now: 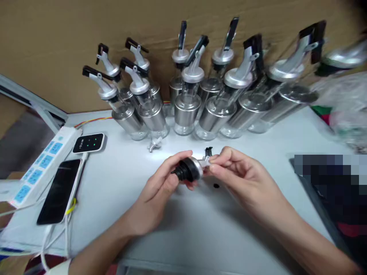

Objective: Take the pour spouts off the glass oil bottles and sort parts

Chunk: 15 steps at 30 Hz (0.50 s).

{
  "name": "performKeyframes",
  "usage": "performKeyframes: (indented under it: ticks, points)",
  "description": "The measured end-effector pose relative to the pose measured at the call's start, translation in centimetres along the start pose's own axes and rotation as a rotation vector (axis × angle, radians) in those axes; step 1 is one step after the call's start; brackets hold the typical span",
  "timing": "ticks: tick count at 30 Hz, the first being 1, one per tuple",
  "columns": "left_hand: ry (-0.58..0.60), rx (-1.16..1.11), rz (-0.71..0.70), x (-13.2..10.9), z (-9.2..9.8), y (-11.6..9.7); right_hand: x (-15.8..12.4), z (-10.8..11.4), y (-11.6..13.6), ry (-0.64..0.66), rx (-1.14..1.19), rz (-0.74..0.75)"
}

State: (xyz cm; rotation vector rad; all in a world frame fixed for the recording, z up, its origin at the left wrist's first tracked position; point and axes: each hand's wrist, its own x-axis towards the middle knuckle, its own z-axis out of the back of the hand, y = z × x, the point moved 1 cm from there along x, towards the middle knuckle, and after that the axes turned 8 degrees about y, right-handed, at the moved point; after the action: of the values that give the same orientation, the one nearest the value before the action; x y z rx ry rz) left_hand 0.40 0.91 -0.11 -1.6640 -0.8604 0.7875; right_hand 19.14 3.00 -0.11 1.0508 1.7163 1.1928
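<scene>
Over the middle of the table, my left hand (162, 187) grips a bottle pourer stopper (187, 169) by its black ribbed plug, tilted on its side with the plug toward the left. My right hand (241, 172) pinches the silver spout (204, 162) at the stopper's other end between thumb and fingers. Just behind the spout a small black lever piece (208, 151) is seen, partly hidden; I cannot tell whether it touches the spout. A loose silver spout piece (155, 144) lies on the table behind my left hand. A small black disc (216, 186) lies below my right fingers.
Several glass-and-steel bottles (187, 109) with lever pourers stand along the cardboard backing (71, 46). At left are a power strip (43, 164), a phone (59, 191), a small white device (89, 143) and cables. Clear plastic bags (348, 110) lie at the right.
</scene>
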Motion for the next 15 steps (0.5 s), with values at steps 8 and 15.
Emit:
performKeyframes:
  ticks: [8,15]
  points:
    - [0.020,-0.032,-0.005,0.22,0.22,-0.08,-0.11,0.01,0.11,0.002,-0.011,-0.005]
    - [0.004,-0.006,-0.012,0.20,0.14,-0.18,-0.08,-0.26,0.42,-0.007,-0.051,0.014]
